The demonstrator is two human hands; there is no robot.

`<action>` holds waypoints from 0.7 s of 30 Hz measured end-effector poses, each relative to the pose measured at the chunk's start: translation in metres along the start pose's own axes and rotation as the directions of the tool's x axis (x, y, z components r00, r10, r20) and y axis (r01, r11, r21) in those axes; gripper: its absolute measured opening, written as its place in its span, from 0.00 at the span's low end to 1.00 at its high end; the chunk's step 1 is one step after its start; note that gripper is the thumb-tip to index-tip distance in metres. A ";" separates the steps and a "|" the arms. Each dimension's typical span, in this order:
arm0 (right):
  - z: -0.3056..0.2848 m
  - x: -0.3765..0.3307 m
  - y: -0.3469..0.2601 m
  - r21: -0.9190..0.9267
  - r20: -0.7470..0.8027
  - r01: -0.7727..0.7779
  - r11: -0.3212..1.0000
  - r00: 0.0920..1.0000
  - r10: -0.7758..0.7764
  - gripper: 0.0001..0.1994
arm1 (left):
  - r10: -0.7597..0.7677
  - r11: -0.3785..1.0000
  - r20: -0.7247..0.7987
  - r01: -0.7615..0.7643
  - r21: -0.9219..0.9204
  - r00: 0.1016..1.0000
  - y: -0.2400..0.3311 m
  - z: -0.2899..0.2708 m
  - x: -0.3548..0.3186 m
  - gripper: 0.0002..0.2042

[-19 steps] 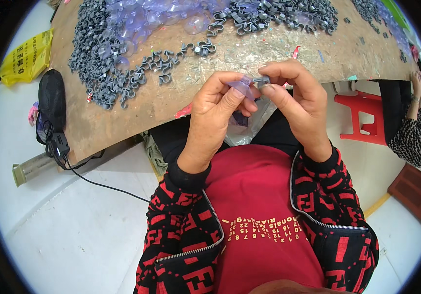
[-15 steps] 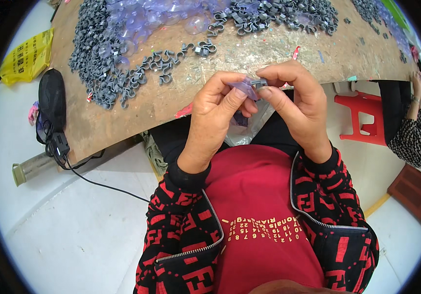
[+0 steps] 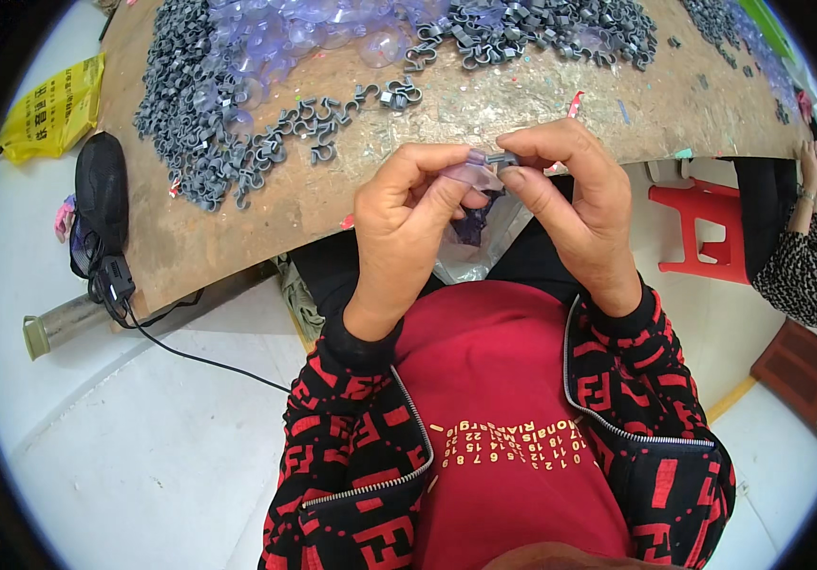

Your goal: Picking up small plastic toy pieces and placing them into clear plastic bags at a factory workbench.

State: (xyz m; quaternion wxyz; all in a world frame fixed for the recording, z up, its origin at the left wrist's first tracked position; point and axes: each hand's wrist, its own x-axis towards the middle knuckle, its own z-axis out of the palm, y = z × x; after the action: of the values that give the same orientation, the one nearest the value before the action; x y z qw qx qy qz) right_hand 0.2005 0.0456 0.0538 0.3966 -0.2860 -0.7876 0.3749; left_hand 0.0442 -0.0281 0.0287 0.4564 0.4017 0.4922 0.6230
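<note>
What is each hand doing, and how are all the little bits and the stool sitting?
Left hand: pinching a clear suction cup.
Right hand: pressing a small grey clip onto it.
Grey clips: heaped loose on the board.
Red stool: upright.

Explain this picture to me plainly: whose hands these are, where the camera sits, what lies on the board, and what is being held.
No machine here: a person's bare hands, filmed by a fisheye camera on their own head, looking down, so edges bend. The left hand and right hand meet above the lap, pinching a clear suction cup and a small grey clip together. On the worn brown board lie heaps of grey clips and clear suction cups. A red stool stands at right.
</note>
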 end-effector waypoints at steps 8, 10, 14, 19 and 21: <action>0.003 -0.001 -0.001 0.020 0.005 -0.016 1.000 1.000 0.016 0.10 | -0.030 0.995 0.028 0.033 -0.095 0.999 -0.006 -0.004 -0.001 0.07; 0.003 -0.001 -0.001 0.007 0.005 0.002 1.000 1.000 -0.002 0.10 | -0.040 0.993 0.043 0.044 -0.107 0.998 -0.007 -0.005 -0.001 0.07; 0.004 -0.001 0.001 -0.004 0.006 -0.017 1.000 1.000 0.017 0.10 | -0.027 0.999 0.027 0.028 -0.047 0.999 -0.007 -0.004 -0.001 0.06; 0.004 -0.001 0.006 -0.011 0.045 0.010 1.000 0.999 -0.009 0.10 | -0.001 0.998 0.002 0.001 0.055 1.000 -0.007 -0.004 -0.001 0.05; 0.005 0.000 0.009 -0.062 0.060 0.073 0.995 0.996 -0.070 0.10 | 0.015 0.989 -0.005 -0.015 0.145 1.000 -0.006 -0.006 -0.003 0.05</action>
State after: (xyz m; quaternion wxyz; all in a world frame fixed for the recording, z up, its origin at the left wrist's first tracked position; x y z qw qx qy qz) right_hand 0.1981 0.0490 0.0444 0.3772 -0.2592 -0.8203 0.3431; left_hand 0.0404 -0.0317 0.0215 0.4198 0.4354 0.5344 0.5904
